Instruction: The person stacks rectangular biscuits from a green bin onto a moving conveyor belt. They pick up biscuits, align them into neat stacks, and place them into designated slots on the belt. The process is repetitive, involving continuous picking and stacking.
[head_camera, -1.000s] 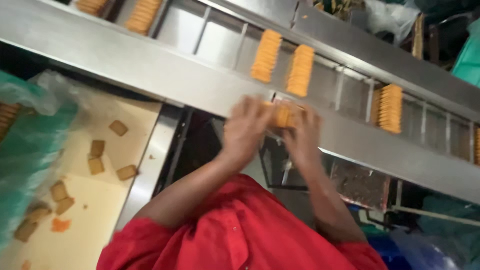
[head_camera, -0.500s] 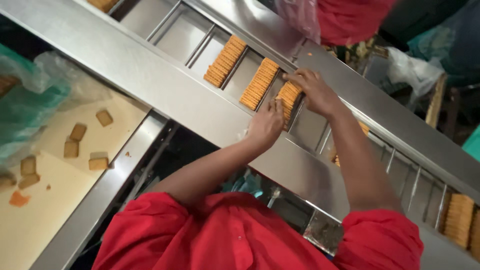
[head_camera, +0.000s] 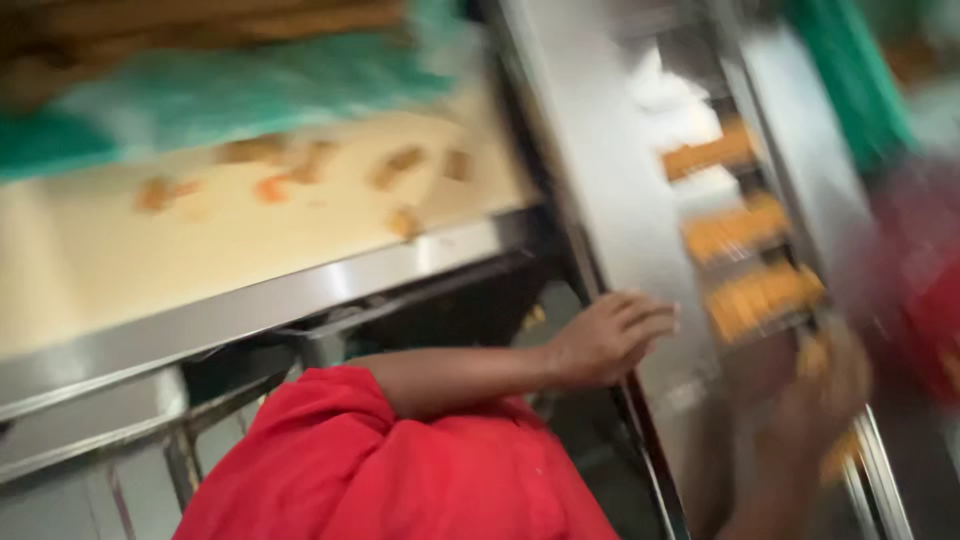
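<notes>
The left hand (head_camera: 605, 340) rests flat, fingers loose and holding nothing, on the steel edge of the conveyor (head_camera: 625, 200). The right hand (head_camera: 815, 400), badly blurred, is down at a stack of biscuits (head_camera: 765, 300) in the conveyor's channel; I cannot tell whether it grips them. Such biscuits look light, stiff and crumbly, best squeezed gently from both ends of the row. Loose biscuits (head_camera: 405, 222) lie on the cream table (head_camera: 120, 270).

Cream table (head_camera: 120, 260) with scattered broken biscuit pieces (head_camera: 300, 170); green plastic sheet (head_camera: 250, 90) above; steel frame (head_camera: 300, 290) below.
</notes>
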